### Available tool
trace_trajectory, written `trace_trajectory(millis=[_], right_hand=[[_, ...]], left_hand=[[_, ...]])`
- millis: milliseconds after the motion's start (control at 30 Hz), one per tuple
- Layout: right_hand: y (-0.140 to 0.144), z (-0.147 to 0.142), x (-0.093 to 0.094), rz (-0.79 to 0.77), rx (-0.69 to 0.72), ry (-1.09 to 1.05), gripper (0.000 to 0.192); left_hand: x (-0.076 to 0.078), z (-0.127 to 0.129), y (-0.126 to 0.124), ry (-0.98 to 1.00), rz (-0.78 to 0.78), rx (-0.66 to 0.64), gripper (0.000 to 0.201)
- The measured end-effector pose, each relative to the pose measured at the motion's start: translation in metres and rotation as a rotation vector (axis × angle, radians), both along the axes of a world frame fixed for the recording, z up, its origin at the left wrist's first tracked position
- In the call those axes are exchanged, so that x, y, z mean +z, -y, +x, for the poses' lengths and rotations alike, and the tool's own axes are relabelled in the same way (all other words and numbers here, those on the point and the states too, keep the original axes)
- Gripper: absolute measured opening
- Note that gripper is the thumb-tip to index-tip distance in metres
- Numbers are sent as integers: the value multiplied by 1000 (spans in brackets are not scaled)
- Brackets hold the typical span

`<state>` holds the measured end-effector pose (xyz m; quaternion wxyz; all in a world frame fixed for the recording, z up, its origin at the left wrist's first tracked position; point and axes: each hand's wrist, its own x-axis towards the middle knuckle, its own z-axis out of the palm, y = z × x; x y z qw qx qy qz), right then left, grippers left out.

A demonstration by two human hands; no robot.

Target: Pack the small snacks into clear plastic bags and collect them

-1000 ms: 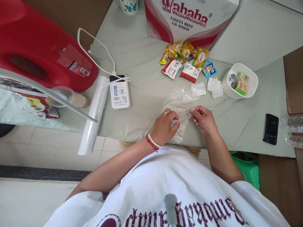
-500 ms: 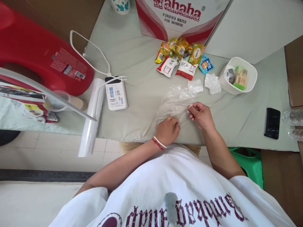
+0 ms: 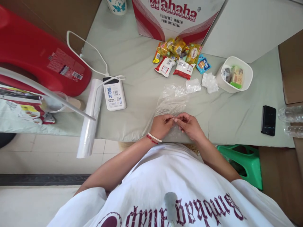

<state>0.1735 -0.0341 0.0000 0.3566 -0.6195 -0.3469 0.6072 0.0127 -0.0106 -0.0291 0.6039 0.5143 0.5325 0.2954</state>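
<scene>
While left hand [image 3: 162, 125] meets right hand [image 3: 190, 126], clear plastic [image 3: 170, 102] beneath, tub [image 3: 247, 74] holding packets [image 3: 237, 75]

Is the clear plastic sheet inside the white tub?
No, the clear plastic sheet lies on the table, by the left hand.

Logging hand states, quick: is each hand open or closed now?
Left hand: closed over clear, wrinkled plastic film; hold unclear.
Right hand: pinched closed beside it; hold unclear.
</scene>
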Motion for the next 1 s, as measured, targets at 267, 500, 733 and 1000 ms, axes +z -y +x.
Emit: trace_trajectory(millis=[267,500,733,1000], right_hand=[[-7,27,-3,37,-115,74,39],[-1,85,0,18,-2,338,40],[-13,92,25,502,547,801,60],[-35,47,-5,696,613,665,16]], left_hand=[[30,-41,-13,268,-145,388,28],[16,-108,4,-90,-134,452,32],[39,-96,22,-755,666,59,52],[22,-64,-10,-589,592,-377,20]])
